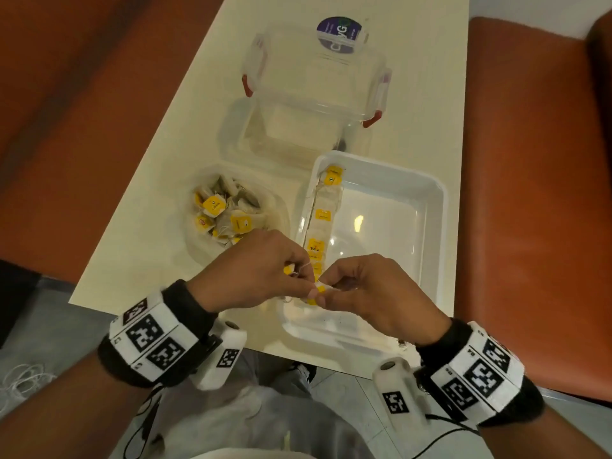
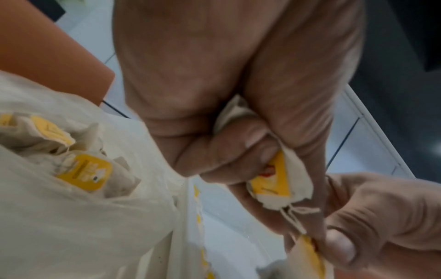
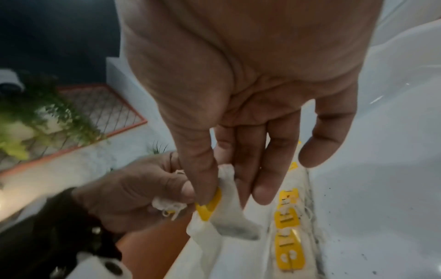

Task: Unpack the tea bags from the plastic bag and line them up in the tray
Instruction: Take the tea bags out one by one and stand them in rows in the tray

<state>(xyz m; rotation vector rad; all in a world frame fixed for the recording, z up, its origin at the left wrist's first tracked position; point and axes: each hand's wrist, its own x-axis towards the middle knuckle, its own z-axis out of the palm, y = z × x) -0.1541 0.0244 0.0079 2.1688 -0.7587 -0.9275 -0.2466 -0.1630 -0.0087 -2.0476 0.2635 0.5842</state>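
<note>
Two hands meet over the near left corner of the white tray (image 1: 427,200), which stands on a pale table (image 1: 159,253) between rust-coloured seats. The left hand (image 1: 255,273) clenches one tea bag (image 2: 281,181) between thumb and curled fingers, its yellow tag and knotted string showing below the knuckles in the left wrist view. The right hand (image 1: 374,289) pinches a second tea bag (image 3: 229,213) between thumb and forefinger, the other fingers held straight beside it; the paper pouch hangs down just above the tray's near rim. The two bags sit close together, the thumbs of both hands nearly touching. Inside the tray, a row of tea bags (image 1: 323,215) with yellow tags runs along the left wall, from the far corner toward the hands. Just left of the tray, the clear plastic bag (image 1: 195,240) lies open on the table, with a loose heap of tea bags (image 1: 228,213) inside. Beyond the tray stands a clear storage box (image 1: 288,134), with its red-clipped lid (image 1: 314,74) resting on the far side. Marker-printed bands wrap both wrists.
</note>
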